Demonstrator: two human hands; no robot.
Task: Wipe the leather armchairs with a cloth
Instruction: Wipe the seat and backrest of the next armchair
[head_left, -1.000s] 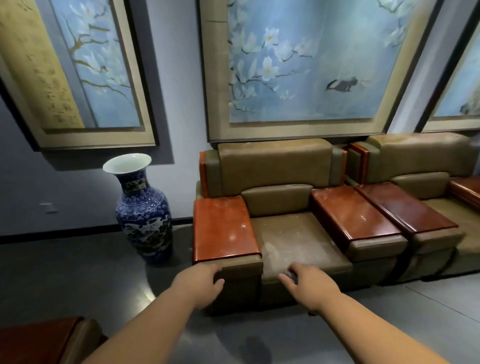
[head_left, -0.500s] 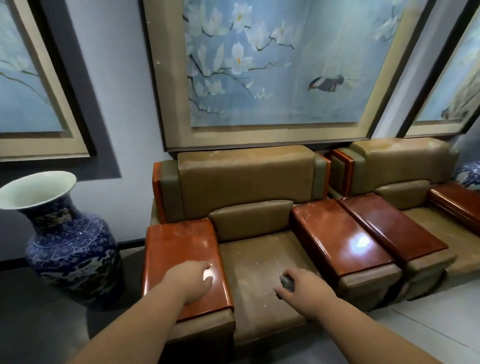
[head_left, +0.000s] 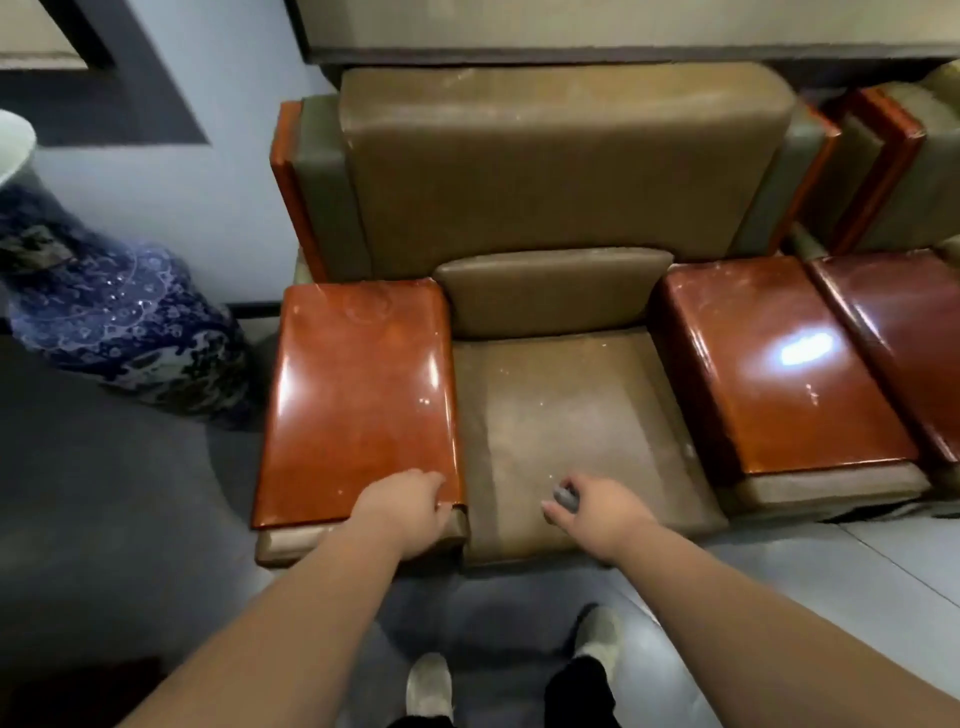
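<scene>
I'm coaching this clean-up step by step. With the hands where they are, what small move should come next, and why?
Probably sweep the right hand, gripping the small grey cloth, back across the seat cushion. The cushion shows pale dusty specks, and the left hand rests on the glossy armrest.

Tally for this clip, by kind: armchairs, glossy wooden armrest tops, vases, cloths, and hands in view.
Armchairs: 2, the near armchair and a second armchair partly cut off at the right edge
Wooden armrest tops: 3
Vases: 1, blue and white vase
Cloths: 1, small grey cloth
Hands: 2, left hand, right hand
Total: 9
</scene>
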